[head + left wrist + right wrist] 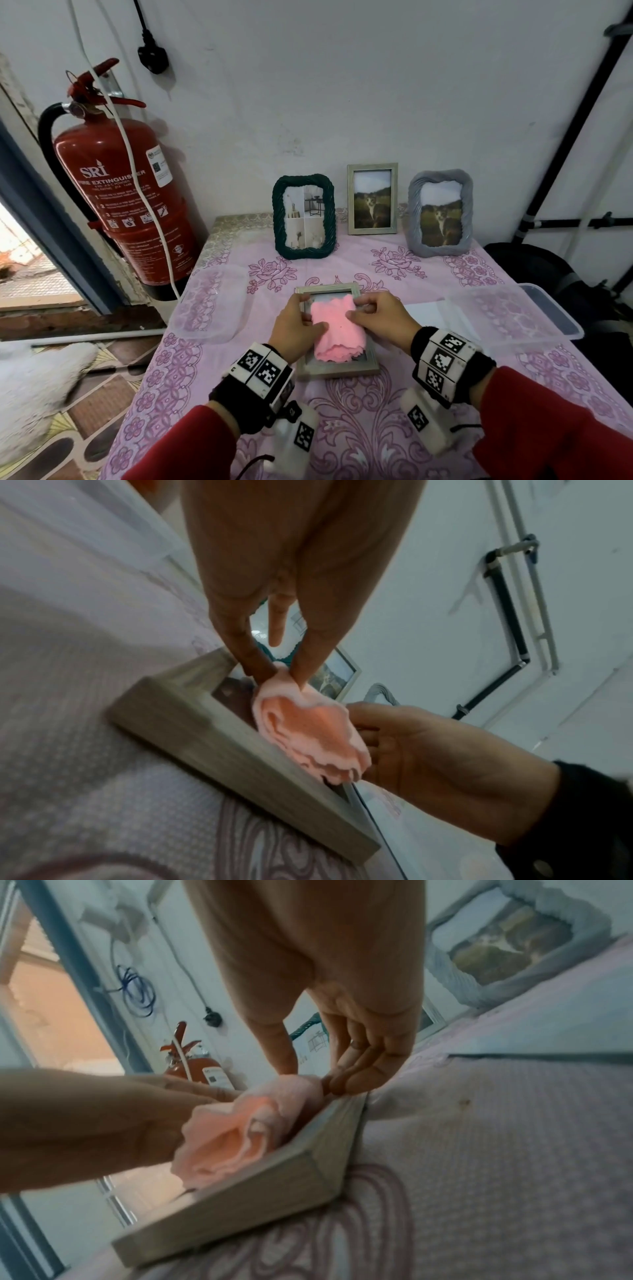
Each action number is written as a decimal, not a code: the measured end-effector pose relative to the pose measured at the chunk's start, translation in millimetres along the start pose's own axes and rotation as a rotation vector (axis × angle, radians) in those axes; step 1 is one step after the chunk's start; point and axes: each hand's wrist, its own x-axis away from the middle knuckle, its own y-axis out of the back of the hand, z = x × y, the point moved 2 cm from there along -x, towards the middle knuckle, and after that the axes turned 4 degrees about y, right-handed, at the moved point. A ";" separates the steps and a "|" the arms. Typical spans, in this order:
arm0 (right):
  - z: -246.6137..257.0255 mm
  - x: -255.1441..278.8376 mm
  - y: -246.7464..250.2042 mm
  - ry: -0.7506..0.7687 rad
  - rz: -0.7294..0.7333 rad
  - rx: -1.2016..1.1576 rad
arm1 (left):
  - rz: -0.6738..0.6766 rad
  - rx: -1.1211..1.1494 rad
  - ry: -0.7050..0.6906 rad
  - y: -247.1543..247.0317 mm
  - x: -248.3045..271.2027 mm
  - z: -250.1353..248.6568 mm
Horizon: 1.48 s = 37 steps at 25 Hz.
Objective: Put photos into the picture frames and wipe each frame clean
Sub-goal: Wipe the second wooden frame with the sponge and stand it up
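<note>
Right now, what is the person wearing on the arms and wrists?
Both arms have red sleeves. Each wrist carries a black band with white blocks printed with black square-pattern markers. Thin black cords hang from them. The left hand and right hand are bare.

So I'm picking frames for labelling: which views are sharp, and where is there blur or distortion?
Head view: sharp at centre, pink cloth and wooden frame crisp, edges bowed by the wide lens. Left wrist view: soft, the frame's near corner smeared. Right wrist view: softest, the left hand and grey rope frame blurred.
</note>
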 end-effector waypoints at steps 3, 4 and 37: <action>-0.9 -1.3 -1.1 -0.040 0.000 -0.116 | 0.021 0.121 0.020 -3.1 -0.7 2.4; -0.1 -1.0 -0.5 -0.049 0.004 -0.143 | 0.024 0.154 0.015 -3.5 -1.1 2.3; -16.3 8.0 11.2 -0.197 -0.026 -0.312 | 0.075 0.339 -0.094 8.6 -4.3 -5.3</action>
